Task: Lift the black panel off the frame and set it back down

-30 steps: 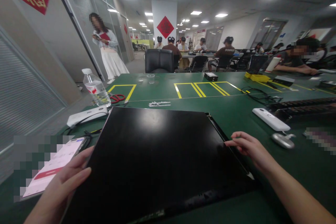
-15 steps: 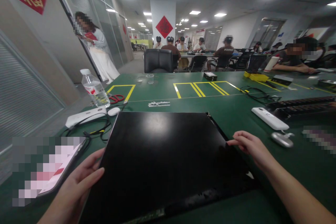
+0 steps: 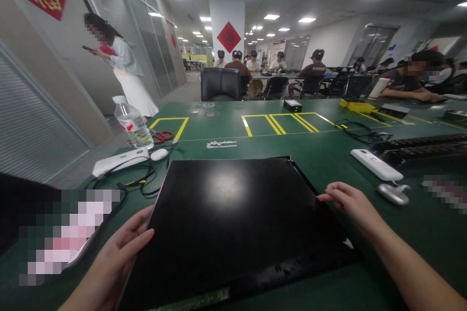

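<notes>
A large flat black panel (image 3: 233, 223) lies on the green table (image 3: 328, 155) in front of me. My left hand (image 3: 120, 252) grips its left edge, thumb on top and fingers under the rim. My right hand (image 3: 346, 204) rests at the panel's right edge, fingers curled and fingertips touching the rim. A thin black frame strip (image 3: 302, 177) shows along the panel's right side.
A phone (image 3: 69, 238) lies left of my left hand. Behind the panel are a white device with cables (image 3: 120, 160), a water bottle (image 3: 131, 124) and red scissors (image 3: 162, 136). To the right lie a white remote (image 3: 375, 164) and a mouse (image 3: 392, 193). People sit at far tables; one stands at left.
The panel's left edge has shifted to the right, and my left hand moved right with it. My right hand stays at the right edge. The standing person has walked left.
</notes>
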### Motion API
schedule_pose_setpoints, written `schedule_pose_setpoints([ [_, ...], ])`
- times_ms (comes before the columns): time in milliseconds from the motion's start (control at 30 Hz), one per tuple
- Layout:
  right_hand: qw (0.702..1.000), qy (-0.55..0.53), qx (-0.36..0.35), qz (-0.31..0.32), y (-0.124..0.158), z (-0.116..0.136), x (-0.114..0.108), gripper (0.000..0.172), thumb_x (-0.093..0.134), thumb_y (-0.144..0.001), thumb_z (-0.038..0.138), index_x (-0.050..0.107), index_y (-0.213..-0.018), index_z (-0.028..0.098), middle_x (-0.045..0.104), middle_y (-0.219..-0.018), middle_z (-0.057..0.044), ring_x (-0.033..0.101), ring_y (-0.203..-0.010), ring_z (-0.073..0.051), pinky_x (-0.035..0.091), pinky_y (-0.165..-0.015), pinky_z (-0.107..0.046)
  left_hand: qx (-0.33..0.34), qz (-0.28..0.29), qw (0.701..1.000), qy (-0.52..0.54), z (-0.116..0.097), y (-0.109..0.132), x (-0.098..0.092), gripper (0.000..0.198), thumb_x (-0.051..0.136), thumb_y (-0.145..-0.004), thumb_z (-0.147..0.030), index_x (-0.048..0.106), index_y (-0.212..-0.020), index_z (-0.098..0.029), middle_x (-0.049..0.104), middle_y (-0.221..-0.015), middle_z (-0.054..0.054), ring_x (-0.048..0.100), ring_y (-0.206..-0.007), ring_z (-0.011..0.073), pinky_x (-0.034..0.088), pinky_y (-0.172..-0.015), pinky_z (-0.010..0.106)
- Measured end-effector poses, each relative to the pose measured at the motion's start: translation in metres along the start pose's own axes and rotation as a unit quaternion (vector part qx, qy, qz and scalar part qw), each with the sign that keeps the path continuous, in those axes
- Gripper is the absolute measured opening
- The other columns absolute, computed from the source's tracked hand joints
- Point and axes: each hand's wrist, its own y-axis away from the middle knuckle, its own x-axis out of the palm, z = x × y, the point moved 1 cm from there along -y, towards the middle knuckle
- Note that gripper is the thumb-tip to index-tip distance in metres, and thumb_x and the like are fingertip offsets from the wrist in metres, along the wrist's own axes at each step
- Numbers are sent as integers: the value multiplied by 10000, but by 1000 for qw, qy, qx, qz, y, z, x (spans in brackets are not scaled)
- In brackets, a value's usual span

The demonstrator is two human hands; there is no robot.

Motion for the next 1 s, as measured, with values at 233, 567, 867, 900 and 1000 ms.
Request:
schedule_pose_setpoints([
  [233,998,56,-13,-6,0,-1,-1,231,617,-713,466,592,-751,240,764,-759,-54,551,-586,-178,369,-544,-302,-26,0,1000,7,0,-1,3,861,855,-670,-235,480,-1435,-356,765,-1188,28,684,-1101,355,596,-879,378],
  [567,977,201,-65,-16,10,2,5,192,573,-762,441,623,-712,262,685,-633,13,595,-614,-198,387,-571,-315,-41,-21,999,-8,4,-7,1,751,905,-590,-200,641,-1286,-297,740,-1239,72,658,-1146,352,575,-913,377],
  [867,948,301,-100,-23,17,7,11,194,550,-785,451,653,-760,289,725,-726,2,638,-647,-213,413,-592,-323,-49,3,999,-9,9,-15,-9,844,907,-593,-188,574,-1360,-302,721,-1270,97,691,-1074,383,588,-897,454],
  [900,945,309,-101,-20,18,8,12,196,544,-790,453,655,-764,293,729,-740,3,646,-661,-216,418,-600,-326,-50,5,999,-8,9,-15,-9,837,909,-592,-187,580,-1353,-298,722,-1269,97,684,-1087,384,585,-903,455],
  [1000,940,325,-101,-10,20,10,13,203,530,-803,456,655,-777,298,737,-771,3,663,-696,-226,430,-625,-334,-53,16,998,-2,9,-15,-8,765,888,-638,-187,593,-1335,-294,714,-1283,93,644,-1156,373,566,-937,451],
])
